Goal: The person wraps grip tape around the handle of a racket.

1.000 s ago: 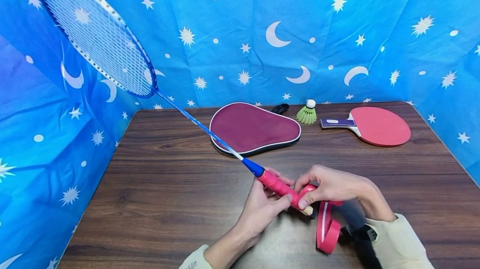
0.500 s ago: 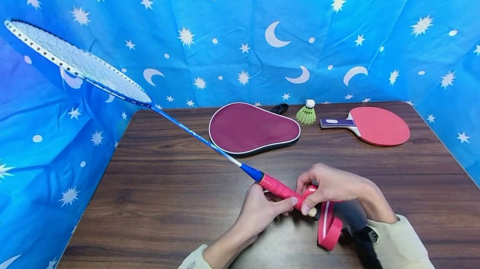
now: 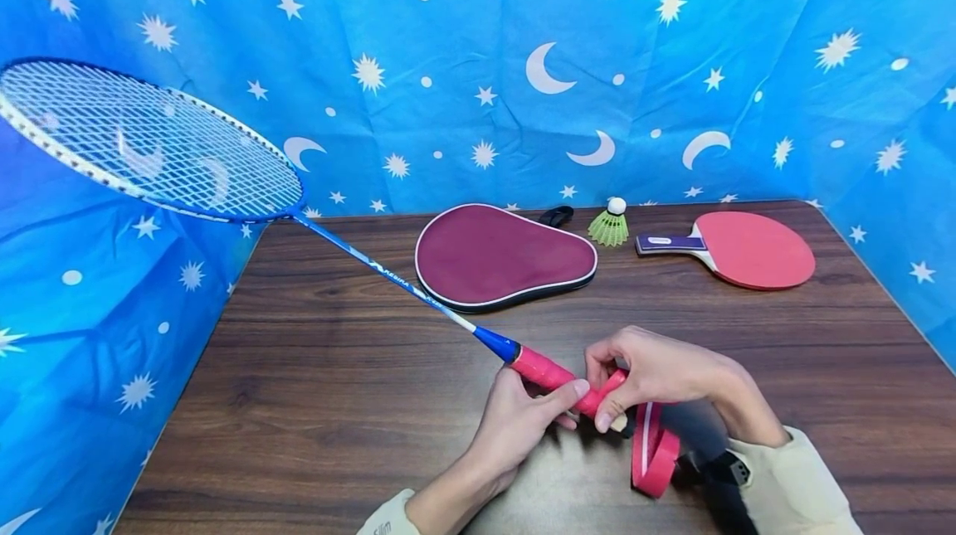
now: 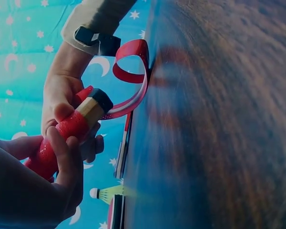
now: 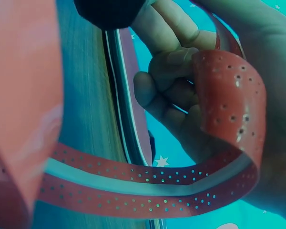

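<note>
A blue and white badminton racket (image 3: 373,264) slants from upper left down to both hands, its head raised off the table. Red perforated grip tape (image 3: 543,367) covers most of its handle. Bare wood (image 4: 91,112) and a black butt cap (image 4: 101,100) show at the handle's end. The left hand (image 3: 515,419) holds the wrapped part, thumb on top and fingers beneath. Close to the butt, the right hand (image 3: 660,369) pinches the tape between thumb and fingers. From there a loose tape length (image 5: 231,90) loops down beside the right wrist, its white backing strip showing.
Behind the hands on the wooden table (image 3: 336,402) lie a maroon paddle case (image 3: 508,257), a yellow-green shuttlecock (image 3: 609,226) and a red table tennis paddle (image 3: 758,251). A blue star-and-moon cloth (image 3: 448,104) hangs along the table's back and sides.
The racket head has swung down and left, and the racket has turned about its length. Both hands stay at the handle with small shifts.
</note>
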{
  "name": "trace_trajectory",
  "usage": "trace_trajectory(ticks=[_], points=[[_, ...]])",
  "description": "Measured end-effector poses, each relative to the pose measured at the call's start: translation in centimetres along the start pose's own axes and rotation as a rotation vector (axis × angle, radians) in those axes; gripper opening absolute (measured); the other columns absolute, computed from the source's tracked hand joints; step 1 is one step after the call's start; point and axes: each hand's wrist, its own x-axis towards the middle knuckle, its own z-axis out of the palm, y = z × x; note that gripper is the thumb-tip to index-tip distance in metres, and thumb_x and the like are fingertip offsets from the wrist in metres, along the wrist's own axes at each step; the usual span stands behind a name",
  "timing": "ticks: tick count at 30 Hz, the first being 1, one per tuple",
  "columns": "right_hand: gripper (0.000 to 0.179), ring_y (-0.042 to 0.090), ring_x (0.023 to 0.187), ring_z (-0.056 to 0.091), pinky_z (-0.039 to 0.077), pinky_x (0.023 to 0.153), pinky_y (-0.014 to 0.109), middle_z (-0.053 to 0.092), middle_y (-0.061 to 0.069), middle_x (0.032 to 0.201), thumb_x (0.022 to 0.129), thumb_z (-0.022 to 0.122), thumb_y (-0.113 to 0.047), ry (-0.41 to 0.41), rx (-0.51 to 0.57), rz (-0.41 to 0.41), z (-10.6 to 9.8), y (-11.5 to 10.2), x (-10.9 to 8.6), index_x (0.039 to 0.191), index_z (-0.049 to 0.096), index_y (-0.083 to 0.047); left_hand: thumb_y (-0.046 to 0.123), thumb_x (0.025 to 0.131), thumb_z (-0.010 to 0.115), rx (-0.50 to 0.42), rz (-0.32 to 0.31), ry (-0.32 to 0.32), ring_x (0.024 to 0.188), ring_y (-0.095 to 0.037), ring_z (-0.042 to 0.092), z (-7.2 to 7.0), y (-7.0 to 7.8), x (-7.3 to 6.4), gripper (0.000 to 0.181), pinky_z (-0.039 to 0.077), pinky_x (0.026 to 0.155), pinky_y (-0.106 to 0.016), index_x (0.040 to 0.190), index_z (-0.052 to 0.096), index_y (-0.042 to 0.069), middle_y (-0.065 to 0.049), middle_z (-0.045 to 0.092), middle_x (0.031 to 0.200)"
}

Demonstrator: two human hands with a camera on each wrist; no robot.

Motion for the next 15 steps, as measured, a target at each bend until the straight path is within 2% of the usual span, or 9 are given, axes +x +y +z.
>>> trace_trajectory(ticks=[3,8,12,15], points=[[0.029,0.004,0.054,0.042,0.038,0.049,0.022,0.051,-0.009,0.063,0.073,0.087,-0.033,0.003,0.002,0.019,-0.06,-0.01,0.02,0.080,0.062,-0.021,0.014,0.083,0.080,0.020,0.025,0.022,0.056,-0.014,0.063,0.06,0.04,-0.16,0.018,0.056,0.056,-0.031,0.092,0.071,0.002,-0.011,0.071,0.076],[0.032,0.004,0.053,0.041,0.039,0.049,0.022,0.048,-0.009,0.063,0.071,0.088,-0.033,0.020,0.003,0.031,-0.10,-0.06,0.00,0.080,0.059,-0.022,0.014,0.078,0.084,0.028,0.089,0.095,0.056,-0.017,0.064,0.22,0.26,-0.40,0.023,0.054,0.050,-0.028,0.093,0.069,0.005,-0.010,0.072,0.078],[0.034,0.004,0.053,0.039,0.036,0.048,0.023,0.046,-0.010,0.062,0.071,0.088,-0.033,0.041,0.008,0.019,0.02,-0.26,0.02,0.079,0.058,-0.021,0.013,0.078,0.084,-0.004,0.127,0.134,0.064,-0.020,0.065,0.28,0.42,-0.42,0.030,0.056,0.051,-0.032,0.100,0.067,0.004,-0.009,0.072,0.087],[0.035,0.005,0.051,0.038,0.034,0.046,0.023,0.044,-0.010,0.059,0.072,0.088,-0.033,0.056,0.009,0.011,0.11,-0.39,0.11,0.079,0.057,-0.020,0.015,0.081,0.082,0.023,0.164,0.146,0.070,-0.019,0.066,0.34,0.43,-0.33,0.034,0.057,0.051,-0.034,0.109,0.065,0.004,-0.007,0.072,0.094]])
